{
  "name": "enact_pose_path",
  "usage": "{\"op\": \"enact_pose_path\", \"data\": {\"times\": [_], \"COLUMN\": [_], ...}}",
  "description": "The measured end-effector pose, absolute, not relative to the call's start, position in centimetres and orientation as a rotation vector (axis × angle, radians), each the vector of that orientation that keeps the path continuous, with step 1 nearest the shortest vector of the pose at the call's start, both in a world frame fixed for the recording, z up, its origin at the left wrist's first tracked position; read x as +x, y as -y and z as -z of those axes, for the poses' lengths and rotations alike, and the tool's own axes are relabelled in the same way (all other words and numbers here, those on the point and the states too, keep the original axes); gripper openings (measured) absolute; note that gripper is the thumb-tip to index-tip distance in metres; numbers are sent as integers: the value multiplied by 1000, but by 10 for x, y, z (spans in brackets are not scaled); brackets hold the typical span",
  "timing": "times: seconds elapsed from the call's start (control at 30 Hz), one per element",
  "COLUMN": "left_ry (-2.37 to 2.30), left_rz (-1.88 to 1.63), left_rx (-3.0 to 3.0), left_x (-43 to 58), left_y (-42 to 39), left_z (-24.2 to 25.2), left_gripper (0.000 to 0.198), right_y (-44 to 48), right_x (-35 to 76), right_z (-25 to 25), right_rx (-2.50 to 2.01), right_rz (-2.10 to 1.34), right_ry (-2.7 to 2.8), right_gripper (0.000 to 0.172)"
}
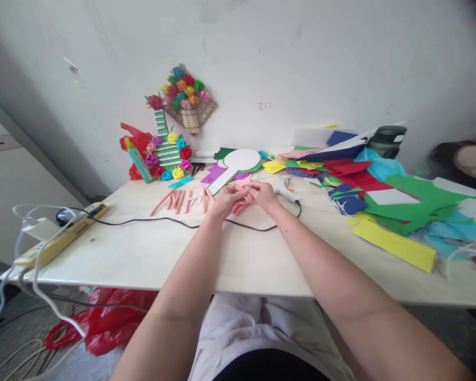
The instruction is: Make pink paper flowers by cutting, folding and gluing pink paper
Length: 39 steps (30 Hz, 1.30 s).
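My left hand (pixel 230 198) and my right hand (pixel 261 193) meet over the middle of the table, fingertips pinched together around a small piece of pink paper. Its exact shape is mostly hidden by my fingers. More pink paper (pixel 241 207) lies beneath my hands. To the left, several rolled pink strips (pixel 177 201) are spread on the tabletop. Just beyond my hands rests a white, green-edged card (pixel 243 159) cut as a round head with a long handle. A white glue gun (pixel 286 193) lies right of my right hand, its black cord running behind my wrists.
Paper flower crafts (pixel 168 153) stand by the wall beside a glue bottle (pixel 139 161). Coloured sheets and scraps (pixel 396 196) are heaped on the right, near a dark green bottle (pixel 385 142). A power strip (pixel 63 235) sits at the left edge; a red bag (pixel 107 317) is below.
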<state>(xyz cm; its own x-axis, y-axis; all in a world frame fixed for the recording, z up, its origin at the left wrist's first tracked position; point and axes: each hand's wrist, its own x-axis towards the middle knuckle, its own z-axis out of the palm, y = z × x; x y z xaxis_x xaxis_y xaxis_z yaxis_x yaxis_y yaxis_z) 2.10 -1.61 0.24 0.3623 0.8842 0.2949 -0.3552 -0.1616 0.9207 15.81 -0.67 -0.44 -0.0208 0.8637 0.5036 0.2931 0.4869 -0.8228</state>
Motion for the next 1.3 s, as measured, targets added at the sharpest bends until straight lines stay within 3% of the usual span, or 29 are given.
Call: {"op": "enact_pose_path", "data": {"times": [0.43, 0.73, 1.03, 1.3], "left_ry": [-510, -540, -513, -497], "left_rz": [-1345, -1369, -1423, -1605], "left_rx": [1263, 1191, 1173, 1057], "left_x": [17, 16, 11, -4], "left_y": [15, 17, 9, 0], "left_z": [-5, -8, -6, -8], "left_gripper": [29, 29, 31, 24], "right_y": [8, 3, 13, 17], "right_x": [158, 160, 161, 151], "right_z": [5, 12, 6, 10], "right_rx": [-1079, -1219, -1440, -1175], "right_rz": [-586, -472, -190, 52], "right_ry": [1649, 1653, 1858, 2197], "right_gripper": [26, 18, 20, 20]}}
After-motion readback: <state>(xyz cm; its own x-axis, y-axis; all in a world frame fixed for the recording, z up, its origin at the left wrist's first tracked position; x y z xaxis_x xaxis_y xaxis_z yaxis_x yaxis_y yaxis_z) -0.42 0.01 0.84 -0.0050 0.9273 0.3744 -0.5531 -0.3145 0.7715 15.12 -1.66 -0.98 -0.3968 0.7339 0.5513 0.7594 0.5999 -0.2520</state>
